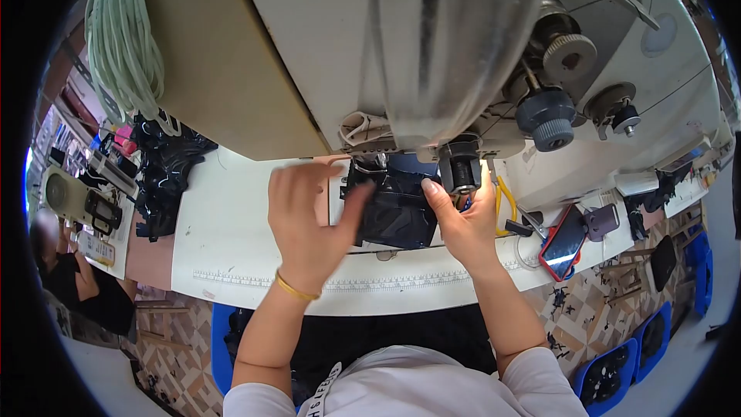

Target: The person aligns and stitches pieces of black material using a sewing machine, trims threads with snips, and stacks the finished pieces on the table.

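Note:
A black piece of material (397, 212) lies on the white table under the sewing machine head (463, 46). My left hand (312, 212) is at its left side, fingers apart and somewhat blurred, with nothing seen in it. On the right, my right hand (467, 220) has its thumb on the black piece's upper right edge, and its other fingers are partly hidden by the machine's dark cylindrical part (461, 166). A yellow band circles my left wrist.
A ruler strip (386, 283) runs along the front edge. At right lie a phone (565, 235) and yellow-handled scissors (505, 208). Black pieces (162, 177) are heaped at left. Blue bins (610, 374) stand on the floor. A seated person (81, 278) is at far left.

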`<state>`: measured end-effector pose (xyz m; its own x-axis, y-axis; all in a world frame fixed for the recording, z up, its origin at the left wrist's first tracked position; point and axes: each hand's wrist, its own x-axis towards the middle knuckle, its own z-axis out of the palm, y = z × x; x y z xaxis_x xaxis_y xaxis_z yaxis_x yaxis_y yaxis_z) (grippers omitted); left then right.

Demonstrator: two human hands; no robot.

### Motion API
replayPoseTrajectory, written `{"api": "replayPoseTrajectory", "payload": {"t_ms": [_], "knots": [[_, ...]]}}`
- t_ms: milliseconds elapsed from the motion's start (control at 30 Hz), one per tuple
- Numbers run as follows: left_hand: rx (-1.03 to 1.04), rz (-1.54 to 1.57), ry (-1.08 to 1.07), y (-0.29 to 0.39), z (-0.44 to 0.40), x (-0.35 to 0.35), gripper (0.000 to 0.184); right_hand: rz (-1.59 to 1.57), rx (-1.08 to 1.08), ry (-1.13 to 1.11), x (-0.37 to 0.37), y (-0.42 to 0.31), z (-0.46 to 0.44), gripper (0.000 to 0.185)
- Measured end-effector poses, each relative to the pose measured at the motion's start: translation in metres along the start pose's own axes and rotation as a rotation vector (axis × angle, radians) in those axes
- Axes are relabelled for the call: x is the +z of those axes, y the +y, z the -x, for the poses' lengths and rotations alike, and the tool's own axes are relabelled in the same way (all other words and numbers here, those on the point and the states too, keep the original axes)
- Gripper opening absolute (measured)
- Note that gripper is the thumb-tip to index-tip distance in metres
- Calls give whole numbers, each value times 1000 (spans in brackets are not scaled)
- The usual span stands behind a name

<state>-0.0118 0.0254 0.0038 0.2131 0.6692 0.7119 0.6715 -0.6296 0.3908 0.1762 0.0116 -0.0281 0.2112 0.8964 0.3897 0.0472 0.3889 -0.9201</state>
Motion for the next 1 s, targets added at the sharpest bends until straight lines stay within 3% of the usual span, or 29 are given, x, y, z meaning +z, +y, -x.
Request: {"api": "replayPoseTrajectory", "payload": {"t_ms": [33,100,200,300,433,467,567,600,700,1000], "knots": [[304,-180,115,3,10,1,53,-34,-3,8,1,2,0,22],[306,-259,-153,35,19,7,69,-99,-1,20,3,4,0,22],[374,-369,-33,30,25,29,55,105,-25,-15,-1,-6,2,18],[443,-335,-27,20,19,25,49,395,-378,-42,-22,-7,-4,11],[478,-242,-63,10,10,13,49,945,-721,-47,-56,-8,-35,27],[490,-223,-77,8,8,10,49,978,-667,-153,-62,-5,-37,40],[503,-198,-123,6,4,4,49,1103,-828,-119,-62,-6,-41,44],[511,-196,-129,4,3,3,50,1158,-841,-201,-66,-7,-44,45],[534,-180,-160,-1,-1,0,53,1149,-775,-297,-63,-14,-44,45],[609,-135,-158,-23,-6,-6,56,1081,-935,-271,-55,-26,-33,30]]}}
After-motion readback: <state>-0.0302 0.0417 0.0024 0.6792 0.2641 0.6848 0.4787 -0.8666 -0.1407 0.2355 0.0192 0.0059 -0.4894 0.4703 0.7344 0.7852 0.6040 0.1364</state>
